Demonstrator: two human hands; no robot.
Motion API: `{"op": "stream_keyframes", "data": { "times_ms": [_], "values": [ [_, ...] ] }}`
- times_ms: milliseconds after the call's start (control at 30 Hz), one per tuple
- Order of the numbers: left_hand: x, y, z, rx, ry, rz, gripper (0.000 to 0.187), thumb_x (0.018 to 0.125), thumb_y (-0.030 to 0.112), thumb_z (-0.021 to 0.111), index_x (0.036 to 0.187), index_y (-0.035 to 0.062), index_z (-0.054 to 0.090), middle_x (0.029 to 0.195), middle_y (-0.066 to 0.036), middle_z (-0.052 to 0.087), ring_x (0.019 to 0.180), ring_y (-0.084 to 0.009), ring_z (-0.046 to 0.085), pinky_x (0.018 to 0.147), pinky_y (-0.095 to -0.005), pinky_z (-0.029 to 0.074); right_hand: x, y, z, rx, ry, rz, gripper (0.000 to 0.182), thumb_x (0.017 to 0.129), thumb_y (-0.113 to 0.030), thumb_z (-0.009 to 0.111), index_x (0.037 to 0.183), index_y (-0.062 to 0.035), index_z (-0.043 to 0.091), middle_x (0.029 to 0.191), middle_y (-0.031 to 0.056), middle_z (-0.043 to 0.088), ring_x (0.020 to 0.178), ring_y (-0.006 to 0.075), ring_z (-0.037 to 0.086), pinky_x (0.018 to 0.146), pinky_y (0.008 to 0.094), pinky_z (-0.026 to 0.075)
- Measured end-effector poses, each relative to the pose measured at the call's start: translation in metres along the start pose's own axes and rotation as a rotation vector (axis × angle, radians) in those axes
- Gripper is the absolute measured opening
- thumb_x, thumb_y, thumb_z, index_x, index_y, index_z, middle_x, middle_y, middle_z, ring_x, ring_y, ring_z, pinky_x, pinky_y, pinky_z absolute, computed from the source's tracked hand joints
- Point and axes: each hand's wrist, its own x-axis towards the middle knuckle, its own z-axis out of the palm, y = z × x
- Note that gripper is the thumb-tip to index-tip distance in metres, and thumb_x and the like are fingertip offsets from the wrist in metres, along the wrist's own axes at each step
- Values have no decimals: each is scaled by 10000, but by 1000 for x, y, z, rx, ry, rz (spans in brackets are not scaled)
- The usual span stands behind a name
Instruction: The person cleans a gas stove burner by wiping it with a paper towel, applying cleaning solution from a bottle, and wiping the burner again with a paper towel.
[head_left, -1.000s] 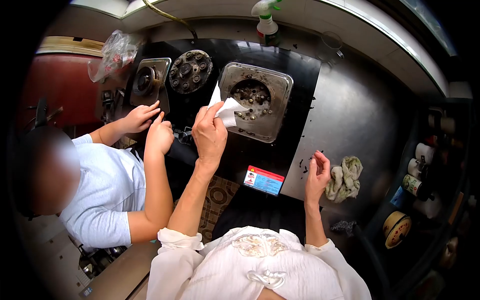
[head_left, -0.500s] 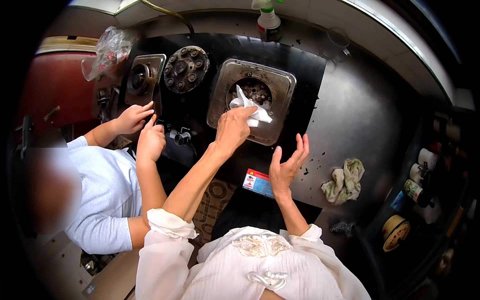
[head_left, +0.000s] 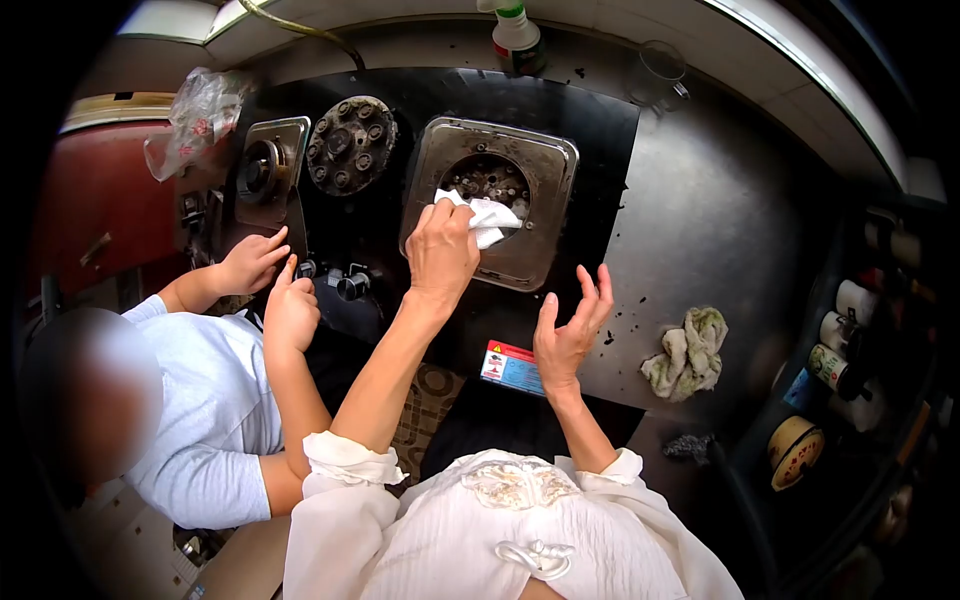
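My left hand (head_left: 441, 252) grips a crumpled white paper towel (head_left: 488, 217) and presses it on the steel burner tray (head_left: 545, 200) of a black gas stove (head_left: 590, 130), at the near rim of the open burner well (head_left: 486, 181). My right hand (head_left: 570, 330) hovers open, fingers spread, above the stove's front edge beside a red and blue warning sticker (head_left: 511, 367). It holds nothing.
A second person in a light blue shirt (head_left: 205, 400) stands at my left with both hands (head_left: 270, 285) near the stove knobs (head_left: 350, 285). A loose burner cap (head_left: 350, 145), a spray bottle (head_left: 515, 35), a crumpled rag (head_left: 688, 355) and bottles (head_left: 835, 350) at right surround the stove.
My left hand carried the paper towel from above the stove onto the burner tray and now wipes its near rim. My right hand lifted off the steel counter and moved left, open.
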Motion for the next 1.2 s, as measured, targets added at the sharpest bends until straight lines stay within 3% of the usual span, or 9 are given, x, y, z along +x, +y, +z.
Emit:
{"op": "stream_keyframes", "data": {
  "times_ms": [133, 200, 400, 500, 667, 733, 900, 1033, 1200],
  "values": [
    [16, 9, 14, -218, -98, -39, 188, 822, 77, 662, 970, 36, 771, 929, -180, 741, 870, -361, 710, 801, -427, 560, 0, 0, 1, -22, 5, -10, 473, 901, -60, 653, 1354, 1, 532, 1534, 209, 353, 1366, 403, 409, 1107, 473, 382],
    [24, 21, 17, -336, -207, -326, 191, 879, 169, 688, 1013, 71, 782, 925, -167, 750, 835, -361, 724, 760, -413, 555, -1, 0, 2, -25, 2, -16, 464, 903, -61, 652, 1348, 2, 537, 1536, 209, 351, 1368, 401, 408, 1108, 473, 381],
    [1, 6, 31, -395, 45, 98, 208, 870, 37, 633, 1023, 63, 771, 911, -103, 749, 874, -289, 711, 797, -383, 533, 0, -1, 0, -38, -4, -8, 427, 906, -55, 652, 1320, -7, 564, 1529, 206, 362, 1372, 396, 407, 1116, 474, 370],
    [15, -1, 11, -24, -175, 408, 245, 747, 4, 672, 961, 79, 765, 876, -80, 699, 889, -242, 672, 861, -357, 481, -1, 2, 0, -47, 0, -21, 388, 907, -53, 650, 1289, -13, 592, 1523, 202, 370, 1379, 391, 407, 1116, 471, 372],
    [24, -8, -2, 141, -340, 490, 210, 723, -9, 672, 905, 68, 746, 873, -75, 657, 867, -284, 661, 796, -389, 515, -1, 7, 0, 29, 8, 3, 350, 905, -47, 649, 1252, -11, 615, 1513, 196, 385, 1377, 387, 419, 1119, 471, 375],
    [32, -13, -13, 84, -443, 474, 225, 732, -10, 666, 923, 74, 751, 872, -83, 668, 850, -296, 669, 765, -410, 537, 1, 4, -2, 14, 15, 0, 324, 904, -42, 643, 1226, -3, 631, 1506, 189, 395, 1366, 381, 432, 1108, 465, 388],
    [28, -12, -20, -302, -220, -51, 213, 844, 41, 634, 988, 48, 791, 833, -131, 705, 688, -247, 685, 662, -331, 520, 0, 3, 1, 47, 28, 41, 314, 899, -30, 640, 1211, 1, 641, 1502, 187, 398, 1361, 380, 435, 1098, 452, 397],
    [16, 18, 10, -286, -218, 97, 180, 893, 99, 632, 946, -21, 756, 864, -213, 705, 835, -410, 696, 765, -482, 555, 3, 1, 0, 27, 37, 25, 314, 897, -29, 640, 1209, 2, 641, 1500, 190, 398, 1351, 381, 442, 1092, 450, 407],
    [27, 9, -6, -89, -525, 137, 168, 857, 35, 613, 963, -22, 731, 912, -232, 700, 937, -404, 684, 820, -480, 549, 2, -2, 0, 12, 21, 25, 313, 901, -27, 640, 1212, 3, 634, 1500, 196, 379, 1349, 383, 448, 1089, 454, 420]
  ]
}}
